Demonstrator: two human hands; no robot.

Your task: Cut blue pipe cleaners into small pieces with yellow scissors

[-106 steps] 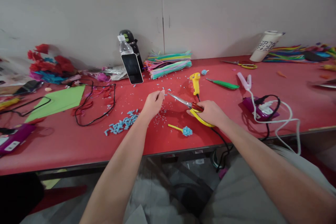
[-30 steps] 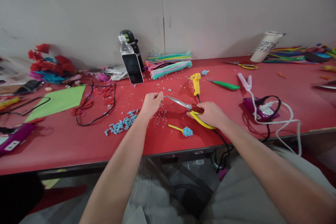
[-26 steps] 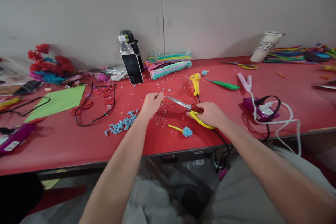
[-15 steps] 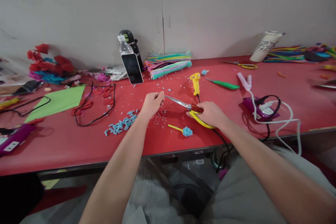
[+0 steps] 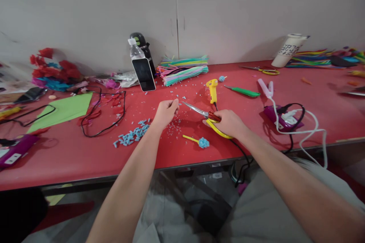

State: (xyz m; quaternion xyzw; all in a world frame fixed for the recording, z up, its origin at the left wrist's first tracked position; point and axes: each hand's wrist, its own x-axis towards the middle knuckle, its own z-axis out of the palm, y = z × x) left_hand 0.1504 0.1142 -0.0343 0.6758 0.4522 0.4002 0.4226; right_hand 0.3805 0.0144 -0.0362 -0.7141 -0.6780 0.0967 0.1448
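Note:
My left hand (image 5: 167, 113) is closed in a pinch above the red table (image 5: 94, 155); a tiny pale-blue tip shows at its fingertips, too small to name. Yellow-and-red-handled scissors (image 5: 199, 111) are in my right hand (image 5: 229, 123), their blades pointing at the left hand with a small gap between. Left of my left forearm is a pile of short blue pieces (image 5: 132, 136). Below the scissors lies a blue cluster (image 5: 203, 142) on a yellow stem. Tiny blue scraps are scattered around my left hand.
Behind the hands are a yellow glue gun (image 5: 212, 90), a green-handled tool (image 5: 245, 91), a phone (image 5: 144, 74) and bundled pipe cleaners (image 5: 185, 71). At right, a purple power strip (image 5: 283, 118) with cables. A black cable loop (image 5: 124, 112) and green sheets (image 5: 64, 110) lie left.
The scissors' tips have drawn back slightly to the right from my left fingertips. The left hand has hardly moved.

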